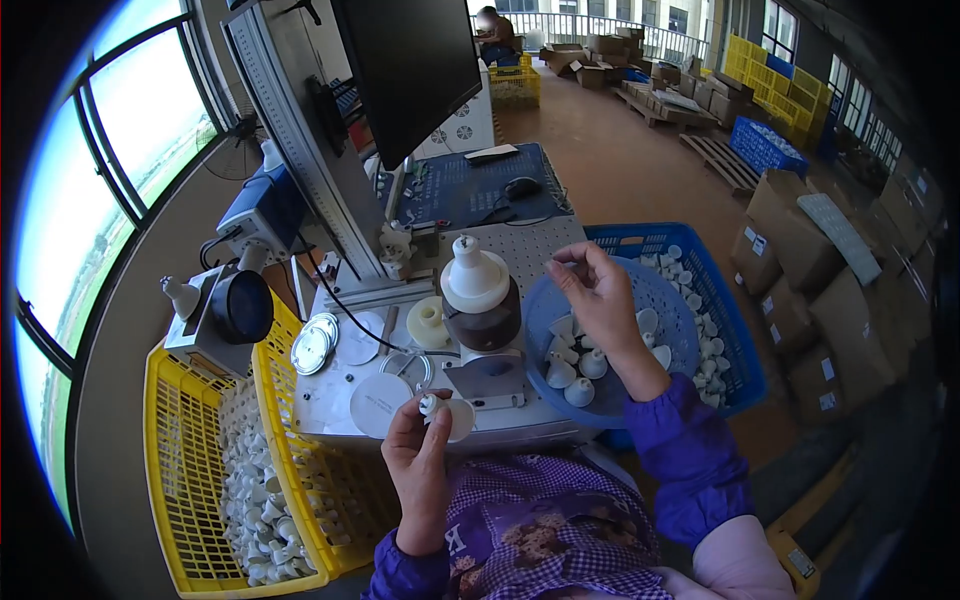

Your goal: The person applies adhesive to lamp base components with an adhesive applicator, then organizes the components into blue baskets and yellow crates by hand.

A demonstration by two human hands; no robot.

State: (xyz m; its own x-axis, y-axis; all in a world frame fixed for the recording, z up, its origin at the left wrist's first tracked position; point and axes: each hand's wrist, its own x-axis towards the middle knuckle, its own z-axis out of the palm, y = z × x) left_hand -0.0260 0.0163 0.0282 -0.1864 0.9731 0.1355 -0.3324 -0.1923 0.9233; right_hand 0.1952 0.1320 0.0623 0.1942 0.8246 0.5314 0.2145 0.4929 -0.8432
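White cup-shaped piece with small metal tip [430, 405] is held in a narrow pinch by the left hand [420, 465]. The right hand [602, 308] is loosely curled; whether it holds something, I cannot tell. Left thumb hides part of the piece, which lies well apart from the round blue plastic basin [667, 290], below the right hand.

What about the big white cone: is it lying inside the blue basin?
No, the big white cone stands upright on the dark round holder, to the left of the blue basin.
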